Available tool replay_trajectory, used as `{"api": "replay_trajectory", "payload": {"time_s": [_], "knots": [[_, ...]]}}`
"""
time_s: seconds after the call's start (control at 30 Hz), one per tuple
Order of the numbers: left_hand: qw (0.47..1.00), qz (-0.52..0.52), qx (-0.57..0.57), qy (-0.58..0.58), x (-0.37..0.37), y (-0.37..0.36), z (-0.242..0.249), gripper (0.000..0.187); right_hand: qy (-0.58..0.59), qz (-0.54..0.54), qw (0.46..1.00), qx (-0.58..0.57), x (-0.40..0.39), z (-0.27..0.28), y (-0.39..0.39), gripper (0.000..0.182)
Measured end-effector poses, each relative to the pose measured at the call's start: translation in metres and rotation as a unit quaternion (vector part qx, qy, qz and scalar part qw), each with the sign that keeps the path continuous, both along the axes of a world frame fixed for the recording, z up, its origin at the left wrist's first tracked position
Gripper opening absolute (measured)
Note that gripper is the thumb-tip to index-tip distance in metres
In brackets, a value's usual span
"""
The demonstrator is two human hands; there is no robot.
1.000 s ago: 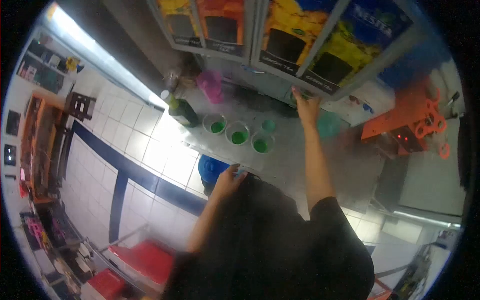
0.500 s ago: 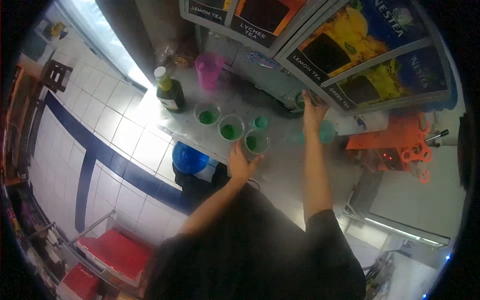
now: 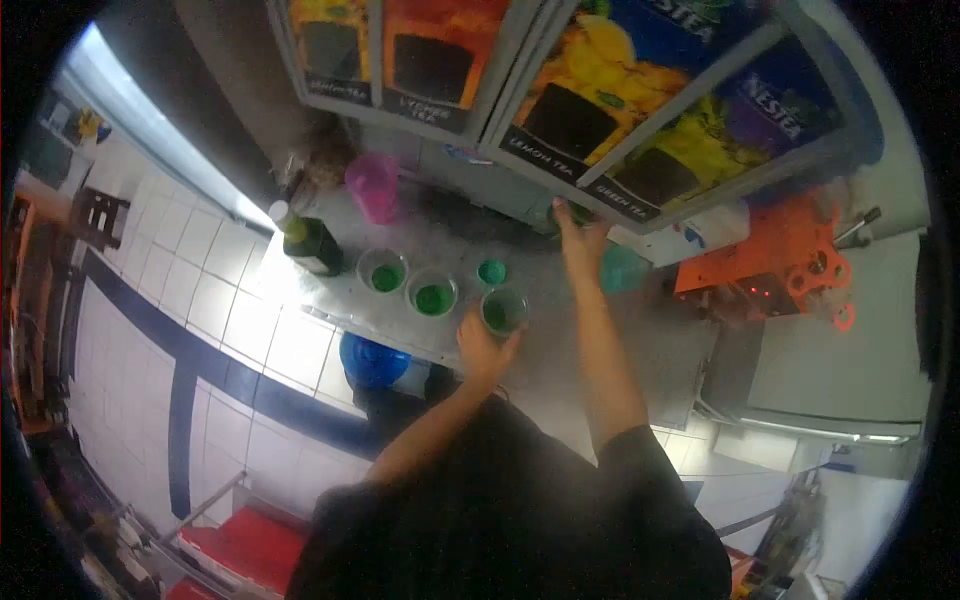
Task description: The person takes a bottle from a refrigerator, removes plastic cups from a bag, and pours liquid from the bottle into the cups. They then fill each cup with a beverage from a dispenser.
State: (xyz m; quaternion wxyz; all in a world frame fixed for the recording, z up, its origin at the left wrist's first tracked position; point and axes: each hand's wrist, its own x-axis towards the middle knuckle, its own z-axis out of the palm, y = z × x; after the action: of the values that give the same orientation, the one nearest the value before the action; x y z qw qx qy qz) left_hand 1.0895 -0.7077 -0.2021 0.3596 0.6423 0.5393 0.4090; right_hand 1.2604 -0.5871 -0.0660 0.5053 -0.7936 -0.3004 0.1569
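Observation:
My left hand [image 3: 486, 350] has its fingers around a clear plastic cup [image 3: 503, 312] with green liquid in the bottom. To its left stand a second clear cup [image 3: 433, 295] and a third clear cup [image 3: 383, 273], each with some green liquid. A small green measuring-size cup [image 3: 491, 272] sits just behind them. Farther right, my right hand [image 3: 582, 240] reaches under the tea dispenser [image 3: 545, 150], its fingers closed on a clear cup [image 3: 566, 214] that is mostly hidden by the hand and the dispenser.
On the metal counter [image 3: 590, 370] stand a dark green bottle [image 3: 312, 246] with a white cap and a pink pitcher [image 3: 373, 187]. Right of my right hand are a teal container [image 3: 624, 268] and an orange device [image 3: 750, 265]. A blue basin [image 3: 372, 360] is below the counter edge.
The head view has shifted, so the dispenser and counter things sit farther left. The cup in my left hand has moved rightward, away from the neighbouring cup. My right hand stays under the dispenser.

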Motion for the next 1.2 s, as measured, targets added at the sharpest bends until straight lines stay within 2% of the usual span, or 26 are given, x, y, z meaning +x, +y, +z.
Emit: {"api": "replay_trajectory", "payload": {"time_s": [0.07, 0.1, 0.2, 0.23, 0.3, 0.37, 0.47, 0.5, 0.57, 0.6, 0.67, 0.7, 0.8, 0.83, 0.97, 1.03, 1.13, 1.2], "knots": [[0.998, -0.05, 0.0, -0.033, -0.016, -0.007, 0.024, 0.086, 0.047, 0.12, 0.989, 0.07, -0.002, 0.01, -0.008, 0.083], [0.994, -0.092, -0.009, -0.066, -0.028, -0.012, 0.042, 0.086, 0.052, 0.112, 0.99, 0.075, -0.002, 0.011, -0.01, 0.083], [0.992, -0.119, -0.033, -0.017, -0.065, -0.023, 0.075, 0.081, 0.058, 0.097, 0.991, 0.076, -0.002, 0.009, -0.009, 0.08], [0.992, -0.124, -0.029, -0.008, -0.078, -0.027, 0.086, 0.081, 0.027, 0.095, 0.989, 0.106, -0.003, 0.007, -0.009, 0.082], [0.991, -0.063, -0.103, -0.054, -0.102, -0.033, 0.11, 0.084, 0.002, 0.088, 0.986, 0.144, -0.002, 0.0, -0.007, 0.084], [0.989, -0.05, -0.119, -0.073, -0.124, -0.034, 0.132, 0.084, 0.005, 0.09, 0.993, 0.076, 0.004, -0.01, -0.005, 0.087], [0.976, -0.011, -0.17, -0.137, -0.145, -0.037, 0.153, 0.085, -0.033, 0.07, 0.989, 0.124, 0.005, -0.02, -0.002, 0.094], [0.979, -0.017, -0.157, -0.128, -0.152, -0.036, 0.158, 0.084, -0.031, 0.08, 0.989, 0.124, 0.002, -0.011, -0.004, 0.094], [0.976, -0.027, -0.165, -0.137, -0.165, -0.036, 0.164, 0.084, 0.077, 0.119, 0.982, 0.122, -0.001, 0.003, -0.011, 0.098], [0.975, -0.013, -0.169, -0.142, -0.168, -0.037, 0.168, 0.084, 0.077, 0.132, 0.982, 0.114, 0.004, -0.009, -0.007, 0.098], [0.978, -0.034, -0.154, -0.133, -0.171, -0.037, 0.172, 0.084, 0.016, 0.067, 0.995, 0.071, 0.017, -0.038, 0.004, 0.11], [0.98, -0.032, -0.144, -0.137, -0.172, -0.036, 0.168, 0.087, 0.016, 0.044, 0.999, 0.008, 0.013, -0.028, 0.001, 0.117], [0.967, -0.014, -0.156, -0.199, -0.167, -0.04, 0.171, 0.085, 0.066, 0.095, 0.992, 0.051, 0.0, -0.002, -0.007, 0.122], [0.967, -0.008, -0.154, -0.201, -0.167, -0.04, 0.17, 0.085, 0.009, 0.057, 0.997, 0.043, 0.002, -0.009, -0.002, 0.118], [0.973, -0.035, -0.149, -0.176, -0.171, -0.041, 0.171, 0.086, 0.024, 0.094, 0.993, 0.069, 0.013, -0.027, 0.002, 0.114], [0.972, -0.045, -0.155, -0.171, -0.172, -0.04, 0.175, 0.086, 0.0, 0.065, 0.996, 0.059, 0.018, -0.039, 0.003, 0.108], [0.972, -0.04, -0.166, -0.164, -0.176, -0.038, 0.178, 0.085, -0.014, 0.048, 0.997, 0.053, 0.005, -0.019, -0.001, 0.101], [0.978, -0.043, -0.148, -0.138, -0.179, -0.036, 0.176, 0.087, 0.011, 0.049, 0.997, 0.05, 0.012, -0.026, 0.002, 0.097]]}}
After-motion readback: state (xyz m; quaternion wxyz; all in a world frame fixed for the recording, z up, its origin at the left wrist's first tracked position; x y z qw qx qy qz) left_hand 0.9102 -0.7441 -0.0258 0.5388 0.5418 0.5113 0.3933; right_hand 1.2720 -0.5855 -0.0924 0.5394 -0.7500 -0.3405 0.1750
